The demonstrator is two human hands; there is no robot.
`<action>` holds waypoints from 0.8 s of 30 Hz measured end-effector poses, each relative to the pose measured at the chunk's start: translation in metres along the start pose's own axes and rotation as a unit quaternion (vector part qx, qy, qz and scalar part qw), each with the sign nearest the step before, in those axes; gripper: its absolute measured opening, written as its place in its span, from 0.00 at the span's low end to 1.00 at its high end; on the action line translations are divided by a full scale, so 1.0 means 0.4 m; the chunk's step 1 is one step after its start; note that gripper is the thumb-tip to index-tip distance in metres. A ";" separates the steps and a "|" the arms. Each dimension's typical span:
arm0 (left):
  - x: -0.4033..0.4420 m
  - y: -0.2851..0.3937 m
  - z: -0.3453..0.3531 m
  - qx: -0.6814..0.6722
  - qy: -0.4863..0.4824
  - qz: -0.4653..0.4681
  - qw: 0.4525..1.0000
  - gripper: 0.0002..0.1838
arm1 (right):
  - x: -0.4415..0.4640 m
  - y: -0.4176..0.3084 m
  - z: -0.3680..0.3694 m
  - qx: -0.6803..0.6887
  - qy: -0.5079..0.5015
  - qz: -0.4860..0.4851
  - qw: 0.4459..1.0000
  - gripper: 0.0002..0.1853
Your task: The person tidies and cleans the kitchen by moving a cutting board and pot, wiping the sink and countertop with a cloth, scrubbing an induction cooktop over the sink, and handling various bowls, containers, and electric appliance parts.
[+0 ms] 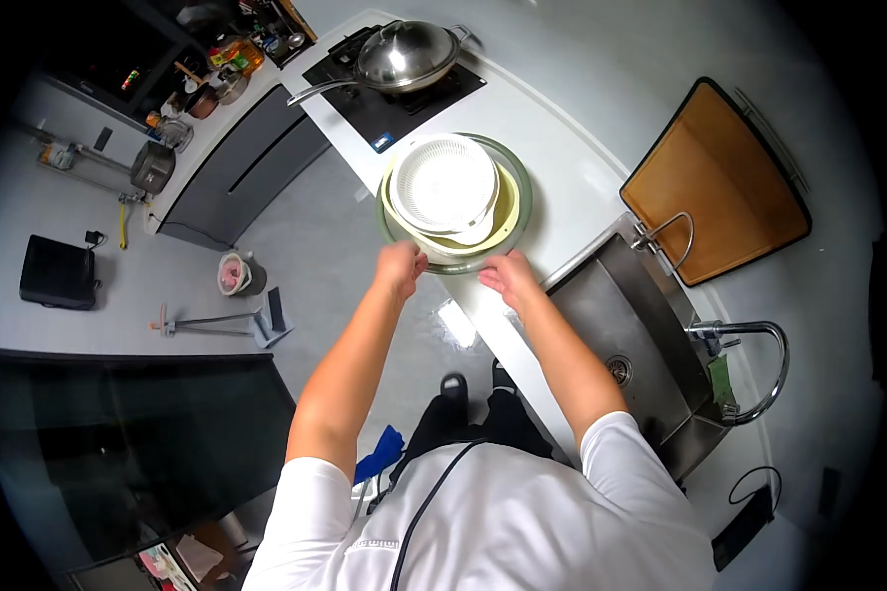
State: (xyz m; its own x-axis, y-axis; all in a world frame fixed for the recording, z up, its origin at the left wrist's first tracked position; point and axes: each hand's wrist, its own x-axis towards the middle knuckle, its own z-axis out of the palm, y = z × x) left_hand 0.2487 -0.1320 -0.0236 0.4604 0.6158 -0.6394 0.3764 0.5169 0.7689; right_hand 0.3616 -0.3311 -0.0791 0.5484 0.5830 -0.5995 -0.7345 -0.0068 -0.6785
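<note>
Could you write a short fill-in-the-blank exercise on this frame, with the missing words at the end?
1. The slotted basket topping the stack is coloured ____.
2. The left hand and right hand are at the rim of the ____ outer basin.
3. The pan wears a domed metal ____.
4. A drain shows in the steel ____.

Missing words: white; green; lid; sink.

Colander (443, 182) in bowl (510, 212), bowl in basin (527, 192); basin at edge of counter (567, 177). Left hand (401, 268) at basin's near-left rim, right hand (511, 279) at near-right. Beyond basin: cooktop (360, 120), wok (404, 57) on top. Right, nearer: sink (606, 310) set in counter. Board (715, 187) behind sink. Faucet (784, 355) at sink's right side. Bucket (254, 276) on floor (315, 227), left of basin.
</note>
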 end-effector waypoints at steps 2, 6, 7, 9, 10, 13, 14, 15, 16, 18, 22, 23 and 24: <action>0.052 0.035 0.023 -0.030 0.016 -0.031 0.999 0.21 | 0.017 0.018 0.003 0.031 0.010 0.008 0.999 0.19; 0.067 0.093 0.063 -0.088 -0.035 -0.075 0.993 0.32 | 0.011 0.026 0.033 0.026 0.041 -0.004 0.999 0.15; 0.113 0.074 0.062 -0.130 -0.056 -0.081 0.987 0.30 | 0.002 0.029 0.045 0.020 0.047 -0.010 0.999 0.15; 0.191 0.046 0.051 -0.111 -0.084 -0.122 0.983 0.29 | 0.013 0.042 0.058 0.029 0.077 -0.003 0.997 0.15; 0.215 0.048 0.050 -0.104 -0.098 -0.141 0.980 0.28 | 0.016 0.038 0.066 0.031 0.091 -0.001 0.995 0.15; 0.270 0.048 0.044 -0.073 -0.094 -0.195 0.974 0.22 | 0.023 0.055 0.054 0.066 0.069 -0.001 0.995 0.14; 0.290 0.055 0.049 -0.077 -0.095 -0.213 0.969 0.22 | 0.036 0.060 0.044 0.077 0.052 -0.010 0.996 0.13; 0.339 0.039 0.037 -0.076 -0.112 -0.234 0.963 0.21 | 0.047 0.067 0.045 0.088 0.072 -0.025 0.993 0.13; 0.304 0.052 0.046 -0.067 -0.093 -0.225 0.968 0.19 | 0.053 0.079 0.054 0.101 0.093 -0.037 0.990 0.12; 0.269 0.060 0.053 0.012 -0.070 -0.195 0.978 0.17 | 0.043 0.097 0.077 0.131 0.135 -0.054 0.981 0.12; 0.188 0.034 0.046 0.058 -0.104 -0.153 0.981 0.17 | -0.054 0.120 0.121 0.177 0.207 -0.078 0.959 0.12; 0.153 0.030 0.045 0.048 -0.123 -0.147 0.980 0.18 | -0.080 0.128 0.115 0.179 0.216 -0.088 0.956 0.12; 0.111 0.026 0.048 0.040 -0.146 -0.141 0.978 0.19 | -0.111 0.136 0.105 0.181 0.226 -0.099 0.952 0.12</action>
State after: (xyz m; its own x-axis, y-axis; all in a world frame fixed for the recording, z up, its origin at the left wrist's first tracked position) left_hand 0.2885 -0.1106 -0.0440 0.5343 0.2532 -0.8065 0.5784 0.5863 0.5672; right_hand 0.2805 -0.3232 -0.0715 0.7460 0.1334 -0.6524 -0.6439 0.3946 -0.6555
